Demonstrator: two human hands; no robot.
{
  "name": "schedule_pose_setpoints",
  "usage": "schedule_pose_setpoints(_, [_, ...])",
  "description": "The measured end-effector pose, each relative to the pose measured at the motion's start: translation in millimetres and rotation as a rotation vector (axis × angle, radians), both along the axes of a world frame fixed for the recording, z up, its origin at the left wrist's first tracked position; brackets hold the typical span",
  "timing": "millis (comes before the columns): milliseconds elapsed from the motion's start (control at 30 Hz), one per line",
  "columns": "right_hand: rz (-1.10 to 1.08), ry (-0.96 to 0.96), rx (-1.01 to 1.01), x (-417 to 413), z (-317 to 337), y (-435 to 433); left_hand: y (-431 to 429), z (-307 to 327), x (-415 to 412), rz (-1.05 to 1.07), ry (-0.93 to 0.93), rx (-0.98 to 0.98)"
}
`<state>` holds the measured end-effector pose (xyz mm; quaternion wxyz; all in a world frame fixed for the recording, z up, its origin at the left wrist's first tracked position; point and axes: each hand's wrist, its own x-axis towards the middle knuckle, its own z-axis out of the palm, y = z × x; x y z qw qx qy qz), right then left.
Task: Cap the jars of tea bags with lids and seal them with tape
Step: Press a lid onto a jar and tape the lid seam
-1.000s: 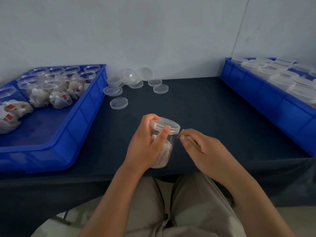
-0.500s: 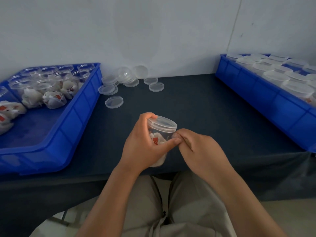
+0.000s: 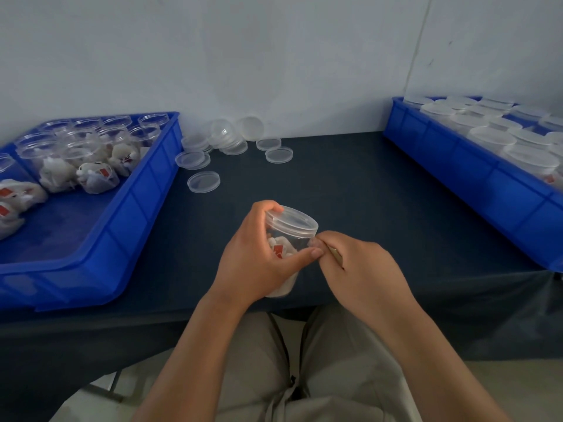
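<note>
The jar (image 3: 297, 242) is a clear plastic cylinder, slightly tilted, at the middle of the worktop's (image 3: 350, 193) near edge; whether its base touches the worktop cannot be told. A translucent lid (image 3: 294, 220) sits on its mouth. White tea bags (image 3: 278, 249), one with a red tag, show through the wall. The left hand (image 3: 259, 263) has its grip closed round the jar, thumb across the front and fingers over the lid's far rim. The right hand (image 3: 362, 269) pinches a thin tan strip (image 3: 335, 257), fingertips against the jar just below the lid. Loose lids (image 3: 203, 182) lie at the worktop's back left. A blue tray (image 3: 131, 214) of open jars occupies its left end, and another blue tray (image 3: 475, 175) of capped jars its right end.
</note>
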<state>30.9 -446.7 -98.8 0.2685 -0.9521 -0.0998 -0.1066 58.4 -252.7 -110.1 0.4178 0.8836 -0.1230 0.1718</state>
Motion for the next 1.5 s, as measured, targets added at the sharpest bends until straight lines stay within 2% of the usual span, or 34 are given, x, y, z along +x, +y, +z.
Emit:
schedule_pose_setpoints(267, [-0.013,0.023,-0.053,-0.6,3.4,-0.8,-2.2,-1.8,1.3,-0.008,-0.044,0.068])
schedule_pose_setpoints(500, [-0.047,0.042,-0.096,-4.1,6.1,1.2,-3.0,-0.5,0.0,0.007,-0.049,0.030])
schedule_pose_setpoints(800, [-0.036,0.038,-0.080,-1.1,-0.2,3.5,0.4,-2.9,5.1,0.052,-0.170,0.106])
schedule_pose_setpoints(967, [-0.013,0.034,-0.010,-1.4,0.5,-1.2,2.5,-1.8,6.6,0.028,-0.122,0.075])
schedule_pose_setpoints(1233, [0.214,0.207,0.050,6.3,6.8,-29.8,10.4,2.1,15.0,-0.038,0.055,-0.047])
schedule_pose_setpoints(1500, [0.169,0.111,0.078,20.3,1.9,-35.8,20.4,-5.7,22.1,-0.191,0.162,-0.248])
